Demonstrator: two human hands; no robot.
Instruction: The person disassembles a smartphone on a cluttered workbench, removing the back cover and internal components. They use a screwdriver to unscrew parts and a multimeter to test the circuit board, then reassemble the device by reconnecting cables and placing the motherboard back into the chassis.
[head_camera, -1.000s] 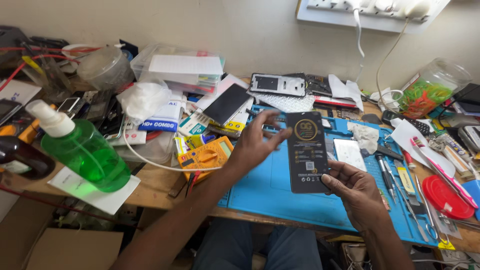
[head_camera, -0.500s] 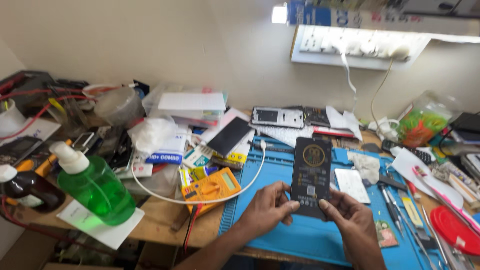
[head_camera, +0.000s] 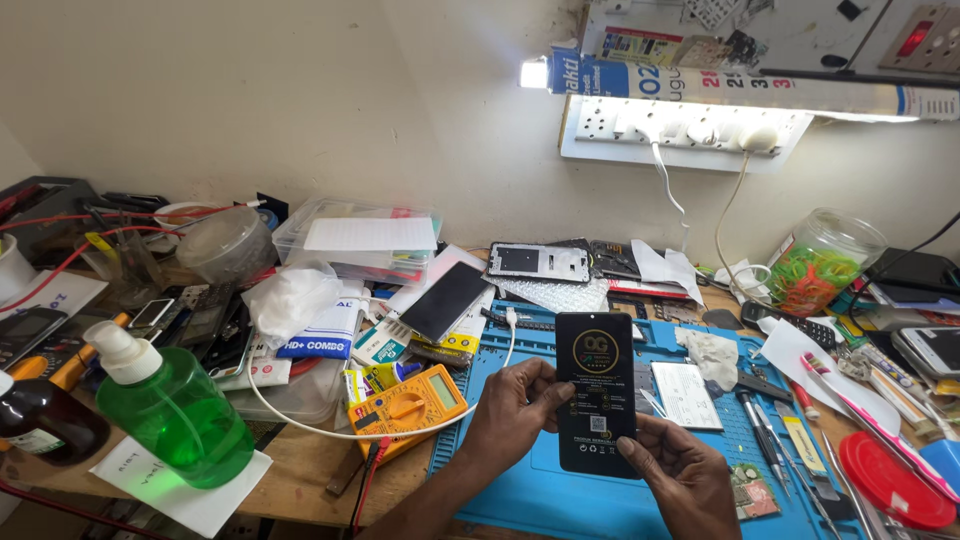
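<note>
A black rectangular phone screen panel with a gold round emblem stands upright over the blue work mat. My left hand grips its left edge with fingers curled around it. My right hand holds its lower right corner from below. Both hands are at the near edge of the mat.
A yellow multimeter and a white cable lie left of the mat. A green pump bottle stands at the near left. Tweezers and screwdrivers, a red lid and a jar of coloured bands sit on the right.
My left hand came from open above the mat to grip the panel's left edge. The view tilted upward, showing more wall, the lamp and the socket strip.
</note>
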